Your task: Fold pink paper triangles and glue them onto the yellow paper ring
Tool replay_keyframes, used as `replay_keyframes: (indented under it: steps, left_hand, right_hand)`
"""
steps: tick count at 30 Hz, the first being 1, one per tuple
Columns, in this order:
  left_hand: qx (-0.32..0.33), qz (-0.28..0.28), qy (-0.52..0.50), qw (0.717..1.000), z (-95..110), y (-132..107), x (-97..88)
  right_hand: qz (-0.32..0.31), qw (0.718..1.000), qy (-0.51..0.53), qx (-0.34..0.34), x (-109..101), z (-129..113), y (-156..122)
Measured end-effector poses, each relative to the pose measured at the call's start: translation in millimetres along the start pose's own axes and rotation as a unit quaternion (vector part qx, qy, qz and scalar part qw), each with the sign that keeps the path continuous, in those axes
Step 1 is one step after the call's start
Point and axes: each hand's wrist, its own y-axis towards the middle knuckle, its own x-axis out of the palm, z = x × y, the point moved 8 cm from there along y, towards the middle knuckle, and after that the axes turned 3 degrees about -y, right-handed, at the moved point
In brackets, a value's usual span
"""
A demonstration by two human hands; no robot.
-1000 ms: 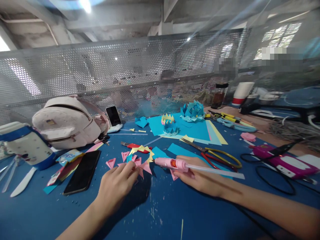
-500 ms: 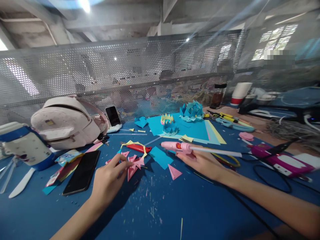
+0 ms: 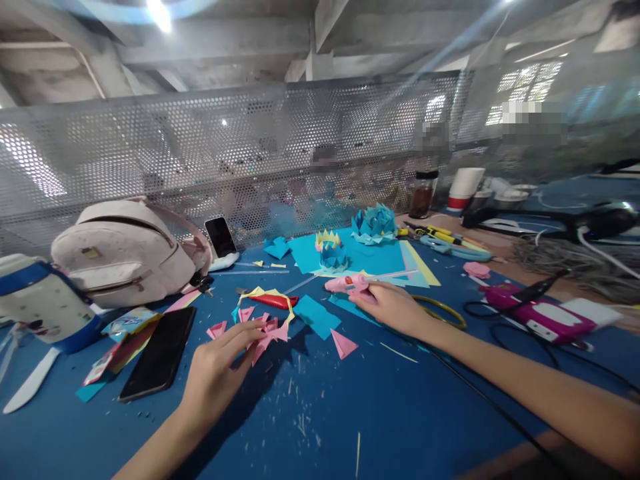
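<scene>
My left hand (image 3: 215, 360) pinches pink folded paper (image 3: 273, 328) between thumb and fingers, just above the table. This piece is part of a ring of small pointed folds, whose far side is a yellow paper strip (image 3: 260, 291). Fingers of my right hand (image 3: 390, 308) are closed round the handle of a pink hot glue gun (image 3: 347, 285), nozzle to the left, a clear glue stick protruding behind. Between the hands lie a loose pink paper triangle (image 3: 343, 344) and a blue paper rectangle (image 3: 316, 316). A red-handled cutter (image 3: 274, 301) rests behind the ring.
Behind are blue paper sheets (image 3: 305, 257), a small paper crown (image 3: 333, 252) and a blue paper flower (image 3: 375, 223). At left stand a backpack (image 3: 120, 253), a phone (image 3: 159, 350) and a bottle (image 3: 45, 303). A magenta device (image 3: 540, 313) with black cables lies at right.
The glue gun has swung round in my right hand, its glue stick now angled away from me instead of over my wrist. The view has shifted slightly right. My left hand keeps the paper.
</scene>
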Motion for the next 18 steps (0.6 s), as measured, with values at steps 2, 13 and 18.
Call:
replay_keyframes:
  steps: [2, 13, 18]
  left_hand:
    - [0.005, 0.000, -0.014, 1.000, 0.7, -0.1, 1.3]
    - [0.008, -0.015, -0.028, 0.999, -2.0, -2.9, 7.3]
    - [0.007, -0.022, -0.042, 0.999, -2.1, -3.0, 10.8]
  right_hand:
    - [-0.012, 1.000, 0.000, 0.005, 1.8, 3.3, 1.5]
    - [-0.070, 0.997, 0.004, 0.018, 0.7, 11.0, -3.0]
    - [-0.105, 0.994, 0.006, 0.017, 1.5, 7.6, -7.6]
